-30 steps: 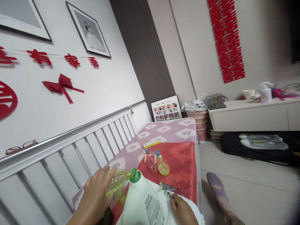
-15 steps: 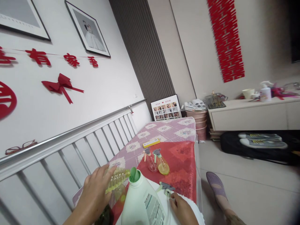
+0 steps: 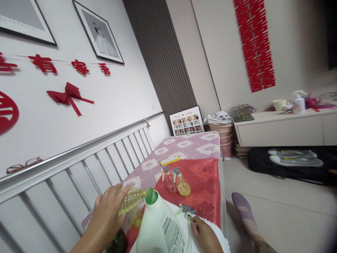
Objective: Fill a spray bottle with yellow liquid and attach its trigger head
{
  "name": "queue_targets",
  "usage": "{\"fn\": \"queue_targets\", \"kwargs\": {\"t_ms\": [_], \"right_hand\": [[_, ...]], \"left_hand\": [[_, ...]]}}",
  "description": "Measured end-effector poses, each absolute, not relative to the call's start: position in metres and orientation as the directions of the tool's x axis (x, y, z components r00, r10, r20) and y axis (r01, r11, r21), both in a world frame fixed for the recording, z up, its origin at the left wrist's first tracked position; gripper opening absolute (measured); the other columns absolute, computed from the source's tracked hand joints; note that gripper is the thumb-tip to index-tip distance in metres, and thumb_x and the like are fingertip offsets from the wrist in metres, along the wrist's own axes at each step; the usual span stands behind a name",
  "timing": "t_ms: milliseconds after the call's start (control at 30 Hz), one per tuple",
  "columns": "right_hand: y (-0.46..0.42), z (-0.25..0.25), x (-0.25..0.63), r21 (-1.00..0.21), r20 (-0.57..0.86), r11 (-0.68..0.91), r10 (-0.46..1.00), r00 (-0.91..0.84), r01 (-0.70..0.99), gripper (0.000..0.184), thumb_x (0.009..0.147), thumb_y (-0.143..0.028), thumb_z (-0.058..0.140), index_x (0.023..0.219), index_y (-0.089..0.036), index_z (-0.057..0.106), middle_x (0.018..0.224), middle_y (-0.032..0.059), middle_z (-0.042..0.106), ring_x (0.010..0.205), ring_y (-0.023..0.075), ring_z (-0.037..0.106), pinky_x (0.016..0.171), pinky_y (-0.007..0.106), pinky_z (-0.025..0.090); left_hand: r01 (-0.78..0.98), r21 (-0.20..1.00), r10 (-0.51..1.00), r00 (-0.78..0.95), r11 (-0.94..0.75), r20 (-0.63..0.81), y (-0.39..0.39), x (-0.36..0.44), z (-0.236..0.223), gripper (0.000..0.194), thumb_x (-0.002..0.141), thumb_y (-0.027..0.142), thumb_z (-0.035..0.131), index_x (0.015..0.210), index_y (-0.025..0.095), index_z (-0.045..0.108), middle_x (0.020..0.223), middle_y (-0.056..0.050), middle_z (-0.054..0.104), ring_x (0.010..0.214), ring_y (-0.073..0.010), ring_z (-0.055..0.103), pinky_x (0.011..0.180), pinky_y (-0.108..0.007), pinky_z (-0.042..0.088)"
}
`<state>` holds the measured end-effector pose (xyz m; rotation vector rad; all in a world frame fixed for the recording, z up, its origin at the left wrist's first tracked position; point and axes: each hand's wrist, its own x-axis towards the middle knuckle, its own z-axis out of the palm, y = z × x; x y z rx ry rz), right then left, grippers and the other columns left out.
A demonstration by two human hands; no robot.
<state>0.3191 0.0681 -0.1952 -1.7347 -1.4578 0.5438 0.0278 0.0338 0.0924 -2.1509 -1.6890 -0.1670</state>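
My left hand [image 3: 109, 212] is closed around a clear ribbed bottle [image 3: 133, 200] with yellow liquid in it. The bottle lies tilted, its mouth at the opening of a pale green jug [image 3: 159, 225]. That jug stands upright on a white cloth [image 3: 214, 228], with a green lip inside its neck. To the right of it, my right hand [image 3: 205, 233] has its fingers closed at the collar of a grey and green spray head [image 3: 187, 209]. Farther off stand a pink-trigger spray bottle [image 3: 170, 181] and a green-trigger spray bottle [image 3: 182, 184] holding some yellow liquid.
A red cloth [image 3: 202, 175] covers part of the patterned mattress [image 3: 184, 144], where a yellow box [image 3: 170, 160] lies. A metal bed rail [image 3: 86, 168] runs along the left. At right are stacked pink baskets [image 3: 224, 137], a low cabinet [image 3: 279, 130] and shoes [image 3: 295, 160] on a black bag.
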Motion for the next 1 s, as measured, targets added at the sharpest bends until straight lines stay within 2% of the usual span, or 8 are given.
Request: {"fn": "queue_targets", "kwargs": {"t_ms": [1000], "right_hand": [[0.0686,-0.1929,0.3182,-0.774,0.145,-0.043,0.959,0.244,0.631,0.030,0.084,-0.035,0.037,0.088,-0.022,0.062,0.077,0.0068,0.075,0.076,0.0226,0.071,0.074,0.030,0.049]], "left_hand": [[0.955,-0.252,0.913,0.238,-0.157,0.332,0.0349,0.0282,0.0936,0.077,0.074,0.005,0.052,0.143,0.037,0.042,0.151,-0.004,0.050,0.138,-0.0275,0.042,0.110,-0.051,0.034]]}}
